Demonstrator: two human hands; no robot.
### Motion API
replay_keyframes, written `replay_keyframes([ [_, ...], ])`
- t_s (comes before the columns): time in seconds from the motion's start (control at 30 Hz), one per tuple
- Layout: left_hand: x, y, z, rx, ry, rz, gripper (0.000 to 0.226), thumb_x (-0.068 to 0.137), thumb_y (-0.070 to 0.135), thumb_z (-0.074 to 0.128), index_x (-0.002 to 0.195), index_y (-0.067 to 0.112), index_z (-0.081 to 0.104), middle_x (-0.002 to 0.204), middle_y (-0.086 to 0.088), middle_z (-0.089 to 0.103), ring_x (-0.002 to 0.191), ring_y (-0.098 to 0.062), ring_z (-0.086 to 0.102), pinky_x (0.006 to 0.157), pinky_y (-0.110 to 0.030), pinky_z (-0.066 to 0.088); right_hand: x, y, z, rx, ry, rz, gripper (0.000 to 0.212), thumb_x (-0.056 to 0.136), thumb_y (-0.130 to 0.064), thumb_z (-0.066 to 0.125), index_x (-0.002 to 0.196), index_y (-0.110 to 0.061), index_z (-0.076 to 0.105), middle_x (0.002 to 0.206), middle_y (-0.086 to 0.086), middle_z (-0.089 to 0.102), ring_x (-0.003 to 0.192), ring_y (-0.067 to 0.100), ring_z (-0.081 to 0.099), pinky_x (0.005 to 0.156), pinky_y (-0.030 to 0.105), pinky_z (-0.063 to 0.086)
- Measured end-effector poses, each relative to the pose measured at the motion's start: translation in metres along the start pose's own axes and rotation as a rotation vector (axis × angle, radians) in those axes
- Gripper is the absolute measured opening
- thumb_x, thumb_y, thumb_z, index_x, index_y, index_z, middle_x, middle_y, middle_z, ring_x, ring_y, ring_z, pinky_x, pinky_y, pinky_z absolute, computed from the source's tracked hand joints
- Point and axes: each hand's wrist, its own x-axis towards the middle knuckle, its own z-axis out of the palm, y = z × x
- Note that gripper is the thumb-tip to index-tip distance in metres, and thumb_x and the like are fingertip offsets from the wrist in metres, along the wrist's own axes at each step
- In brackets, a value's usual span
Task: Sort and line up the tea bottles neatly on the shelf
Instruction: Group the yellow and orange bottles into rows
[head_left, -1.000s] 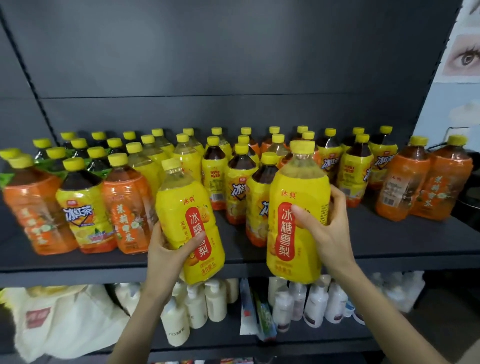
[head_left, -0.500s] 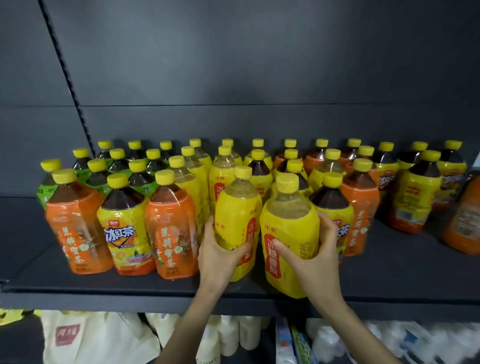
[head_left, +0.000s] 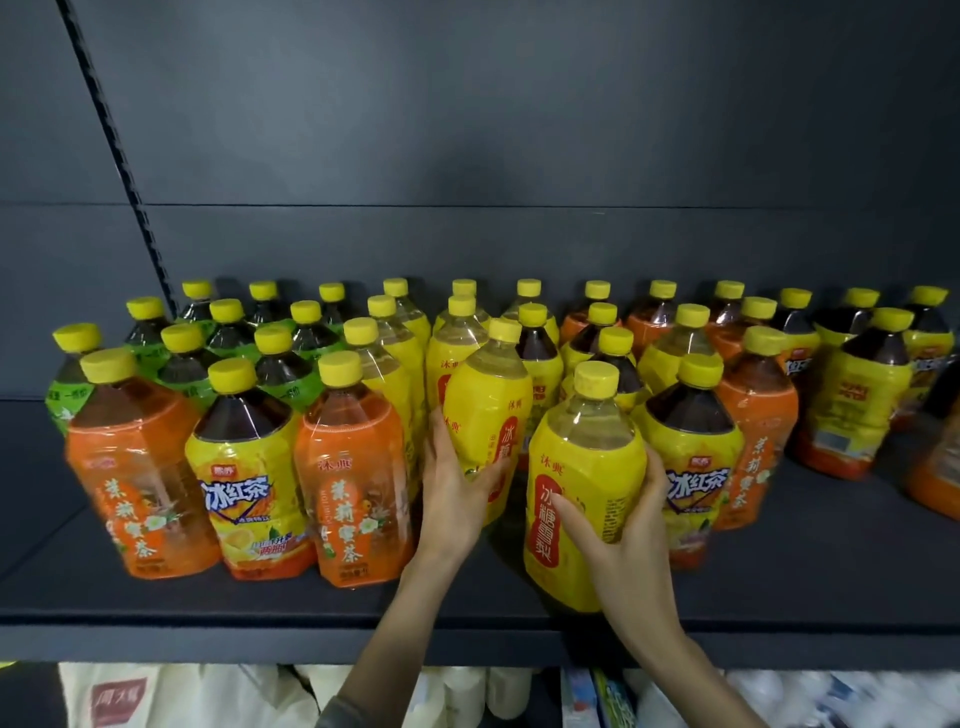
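- Head view: a yellow-labelled pear bottle (head_left: 491, 410) is being gripped low on its side by the left hand (head_left: 457, 499). The fingers are being curled round its left flank and the thumb is being pressed across the front of the label.
- This bottle is being held upright at the middle of the dark shelf (head_left: 156, 597), set back from the front edge and close against more yellow bottles behind it.
- A second pear bottle (head_left: 582, 467) is being clasped by the right hand (head_left: 628, 540), with the thumb being laid beside the red label strip and the fingers being wrapped round the right side.
- It is being kept upright near the shelf's front edge; whether its base is resting on the shelf cannot be told.
- To the left, an iced black tea bottle (head_left: 249, 467) is being flanked by two orange jasmine bottles (head_left: 135, 467) in the front row.
- Green-labelled bottles (head_left: 67, 400) are being shown behind them at the far left.
- Another dark tea bottle (head_left: 691, 447) is being shown just beside the right hand.
- Under the shelf, blurred white bottles (head_left: 467, 691) are being glimpsed.
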Motion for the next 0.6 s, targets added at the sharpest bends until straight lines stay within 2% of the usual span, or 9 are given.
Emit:
replay_keyframes([
  [0.03,0.000,0.000,0.000,0.019,0.001,0.000,0.097,0.085,0.031,0.067,0.150,0.020,-0.004,0.158,-0.006,0.008,0.144,-0.020,0.009,0.114,-0.030,0.010,0.000,0.000,0.000,-0.007,-0.002,-0.005,0.099,0.062,-0.077,0.062,0.141,-0.042,0.014,0.144,-0.008,0.035,0.133,0.010,0.036,0.107,0.044,0.039],
  [0.13,0.000,-0.003,0.000,0.080,0.044,0.053,0.090,0.090,0.027,0.060,0.147,0.024,-0.010,0.159,-0.007,0.003,0.145,-0.021,0.003,0.118,-0.037,0.011,0.000,0.000,0.001,-0.028,-0.003,-0.020,0.097,0.065,-0.073,0.062,0.143,-0.041,0.014,0.146,-0.009,0.032,0.135,0.008,0.033,0.109,0.042,0.037],
  [0.17,-0.001,-0.003,0.000,0.101,0.067,0.083,0.086,0.091,0.020,0.058,0.145,0.025,-0.009,0.158,-0.008,0.003,0.145,-0.020,0.001,0.118,-0.033,0.015,0.000,0.000,0.001,-0.025,-0.003,-0.020,0.097,0.065,-0.073,0.062,0.143,-0.042,0.014,0.145,-0.010,0.033,0.134,0.007,0.033,0.109,0.041,0.037],
  [0.23,-0.006,0.001,-0.001,0.138,0.101,0.127,0.084,0.090,-0.002,0.055,0.145,0.018,-0.006,0.157,-0.013,0.000,0.141,-0.016,-0.005,0.111,-0.009,0.019,0.001,0.001,-0.001,-0.020,-0.007,-0.021,0.096,0.064,-0.075,0.062,0.141,-0.044,0.014,0.144,-0.010,0.034,0.133,0.006,0.035,0.108,0.039,0.038],
  [0.27,-0.007,0.003,0.000,0.193,0.138,0.157,0.087,0.087,-0.009,0.055,0.147,0.013,-0.004,0.157,-0.016,-0.002,0.140,-0.017,-0.006,0.111,-0.010,0.020,0.002,0.002,-0.001,-0.019,-0.010,-0.023,0.097,0.064,-0.076,0.062,0.142,-0.043,0.015,0.144,-0.010,0.035,0.132,0.007,0.036,0.107,0.040,0.039],
  [0.33,-0.006,0.008,0.004,0.380,0.234,0.257,0.091,0.083,-0.007,0.060,0.150,0.006,0.001,0.156,-0.020,0.000,0.141,-0.027,-0.003,0.114,-0.039,0.017,0.003,0.003,-0.001,-0.014,-0.015,-0.021,0.099,0.063,-0.077,0.062,0.143,-0.040,0.015,0.144,-0.009,0.036,0.131,0.008,0.038,0.106,0.043,0.041],
  [0.37,-0.002,0.011,0.006,0.457,0.267,0.317,0.089,0.084,-0.001,0.062,0.150,0.007,0.004,0.155,-0.021,0.004,0.142,-0.031,0.002,0.110,-0.044,0.017,0.003,0.004,-0.002,-0.012,-0.017,-0.017,0.100,0.063,-0.077,0.062,0.143,-0.040,0.015,0.144,-0.009,0.036,0.131,0.008,0.038,0.106,0.043,0.041],
  [0.5,0.024,0.023,0.012,0.708,0.213,0.495,0.074,0.081,0.017,0.069,0.145,0.012,0.031,0.152,-0.023,0.020,0.140,-0.040,0.016,0.109,-0.056,0.028,0.003,0.003,-0.003,-0.022,-0.043,-0.027,0.099,0.065,-0.075,0.062,0.143,-0.042,0.012,0.145,-0.010,0.034,0.133,0.006,0.036,0.107,0.041,0.040],
  [0.6,0.035,0.023,0.013,0.846,0.147,0.454,0.087,0.064,0.016,0.085,0.138,0.013,0.039,0.153,-0.019,0.019,0.140,-0.042,0.015,0.112,-0.055,0.019,0.003,0.004,-0.005,-0.030,-0.070,-0.028,0.100,0.065,-0.074,0.063,0.144,-0.041,0.011,0.147,-0.010,0.033,0.134,0.006,0.035,0.108,0.042,0.039],
])
